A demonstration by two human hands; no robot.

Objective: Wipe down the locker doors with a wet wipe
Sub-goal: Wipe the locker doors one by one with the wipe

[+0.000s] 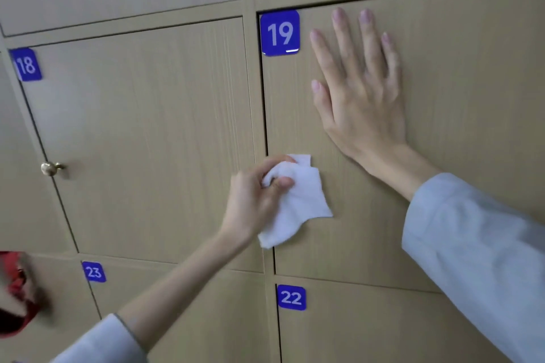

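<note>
A wall of beige wood-grain locker doors fills the view. Locker door 19 (460, 74) carries a blue number tag (279, 32) at its top left corner. My right hand (358, 91) lies flat on that door with the fingers spread, palm against the wood. My left hand (253, 197) pinches a crumpled white wet wipe (298, 206) at the left edge of door 19, near its lower half. The wipe hangs down from my fingers and touches the door surface.
Locker door 18 (141, 132) is to the left, with a round brass knob (50, 168) and a blue tag (26, 65). Below are doors 23 (93, 272) and 22 (291, 298). A blurred red object (14, 292) sits at the lower left edge.
</note>
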